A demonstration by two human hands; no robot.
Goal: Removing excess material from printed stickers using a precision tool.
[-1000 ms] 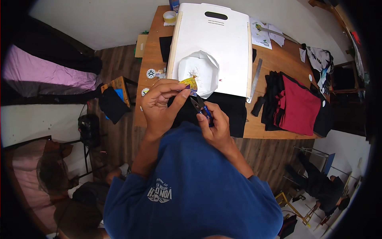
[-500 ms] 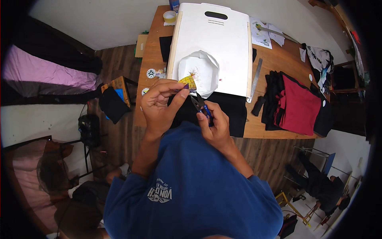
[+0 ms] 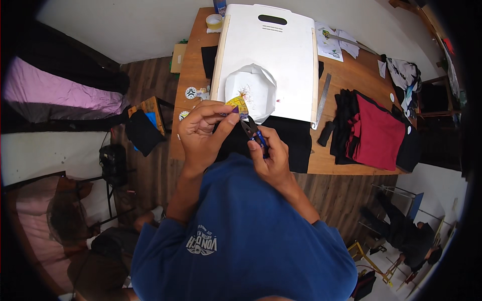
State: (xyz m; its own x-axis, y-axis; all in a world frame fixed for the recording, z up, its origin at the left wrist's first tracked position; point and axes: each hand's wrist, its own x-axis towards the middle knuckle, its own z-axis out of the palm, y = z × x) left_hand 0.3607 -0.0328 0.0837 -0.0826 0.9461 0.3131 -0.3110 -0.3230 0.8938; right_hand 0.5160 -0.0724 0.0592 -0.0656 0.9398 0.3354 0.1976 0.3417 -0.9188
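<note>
Between thumb and fingertips, my left hand (image 3: pixel 205 128) pinches a small yellow and purple patch (image 3: pixel 238 104). It is held over the near rim of a white paper tray (image 3: pixel 269 80), which has loose thread bits scattered in it. My right hand (image 3: pixel 275 155) is closed around blue-handled thread snips (image 3: pixel 255 134). Their dark blades point up and left, with the tips at the patch's lower right edge. Whether the tips touch the patch is hard to tell. My left fingers cover part of the patch.
The tray lies on a large white board (image 3: pixel 291 55) on a wooden table. Right of it are a steel ruler (image 3: pixel 322 98) and stacked black and red cloth (image 3: pixel 380 133). Round patches (image 3: pixel 191 92) and a tape roll (image 3: pixel 214 21) lie left. Another person (image 3: pixel 419 243) is at lower right.
The patch has tilted slightly in my left fingers. The snips' blades look closer together and a little nearer the patch edge. Both hands stay in nearly the same place.
</note>
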